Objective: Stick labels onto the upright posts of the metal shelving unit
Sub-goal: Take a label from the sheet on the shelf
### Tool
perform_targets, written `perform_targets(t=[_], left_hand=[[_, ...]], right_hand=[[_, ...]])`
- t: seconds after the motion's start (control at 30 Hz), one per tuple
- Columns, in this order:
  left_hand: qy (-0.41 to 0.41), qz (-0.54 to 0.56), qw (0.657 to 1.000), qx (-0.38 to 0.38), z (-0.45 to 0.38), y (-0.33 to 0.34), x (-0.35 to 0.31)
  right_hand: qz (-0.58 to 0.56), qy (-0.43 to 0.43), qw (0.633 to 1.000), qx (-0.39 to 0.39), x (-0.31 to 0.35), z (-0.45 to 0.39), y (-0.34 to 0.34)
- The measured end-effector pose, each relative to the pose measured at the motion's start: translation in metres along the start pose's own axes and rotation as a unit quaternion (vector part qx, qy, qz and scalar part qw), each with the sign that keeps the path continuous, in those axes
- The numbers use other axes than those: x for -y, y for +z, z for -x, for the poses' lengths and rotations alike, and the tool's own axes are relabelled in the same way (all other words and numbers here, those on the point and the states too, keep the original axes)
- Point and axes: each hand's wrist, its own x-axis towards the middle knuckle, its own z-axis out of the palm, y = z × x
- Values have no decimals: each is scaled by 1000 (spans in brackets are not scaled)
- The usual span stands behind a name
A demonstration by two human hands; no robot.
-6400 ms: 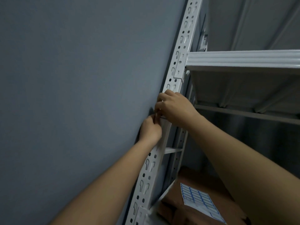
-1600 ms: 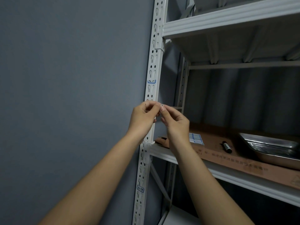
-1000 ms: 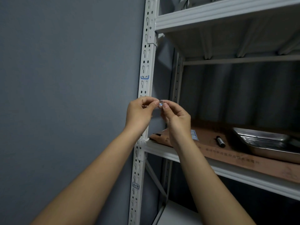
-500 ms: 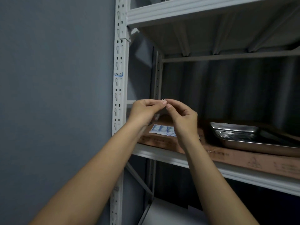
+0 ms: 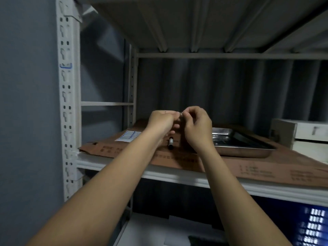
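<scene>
The white perforated front post (image 5: pixel 67 107) of the shelving unit stands at the left, with a blue-edged label (image 5: pixel 66 65) stuck on it. My left hand (image 5: pixel 162 121) and my right hand (image 5: pixel 197 124) meet in front of the shelf, fingertips together, pinching a tiny pale scrap (image 5: pixel 181 113) between them. What the scrap is cannot be made out. A sheet of blue-bordered labels (image 5: pixel 128 135) lies on the brown cardboard (image 5: pixel 266 167) on the shelf, to the left of my left wrist. A black marker (image 5: pixel 171 142) lies between my wrists.
A steel tray (image 5: pixel 239 144) sits on the cardboard at the right, and a pale box (image 5: pixel 291 134) behind it. The rear post (image 5: pixel 132 82) stands behind. The grey wall (image 5: pixel 26 121) is at the left. A shelf hangs overhead, another lies below.
The view has swung right, away from the front post. Both hands have moved from beside the post to in front of the shelf, still pinched together.
</scene>
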Motion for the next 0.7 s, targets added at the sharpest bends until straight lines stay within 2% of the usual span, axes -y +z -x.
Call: perform_targets(t=[0.17, 0.33, 0.4, 0.53, 0.7], left_hand=[[28, -61, 998, -6, -21, 24, 7], [12, -81, 996, 26, -32, 25, 15], [14, -83, 996, 26, -35, 23, 17], [15, -90, 996, 15, -36, 14, 17], [12, -95, 995, 13, -31, 3, 16]], right_hand=[[155, 83, 985, 1, -35, -29, -26], [351, 97, 919, 150, -49, -46, -36], [350, 104, 912, 187, -47, -51, -36], [343, 100, 915, 189, -41, -54, -32], [357, 108, 889, 267, -39, -52, -28]])
